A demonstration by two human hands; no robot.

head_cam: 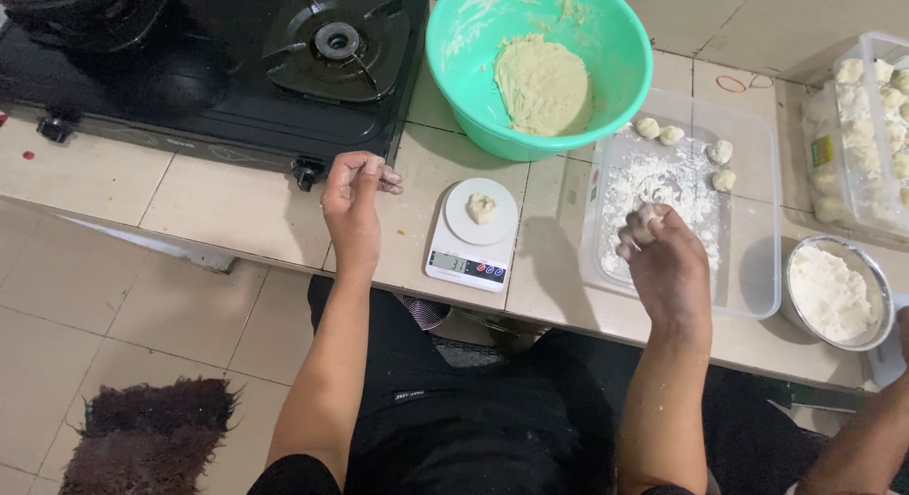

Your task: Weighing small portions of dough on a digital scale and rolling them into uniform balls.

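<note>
Beige tiled counter (218, 206) over tiled floor; black gas stove (237, 69) at rear. Right hand (663, 258) pinches a dough piece (644, 225) above the floured clear tray (757, 277). Left hand (355, 197), loosely curled and empty, hovers beside the white scale (469, 258) bearing a dough ball (481, 208)

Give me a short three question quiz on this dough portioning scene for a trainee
1. True or false: a dough piece lies on the kitchen scale.
2. What does the right hand hold over the floured tray? A) spoon B) dough ball C) lid
3. What colour is the bowl holding the big dough mass?

Key: 1 true; 2 B; 3 green.
</note>
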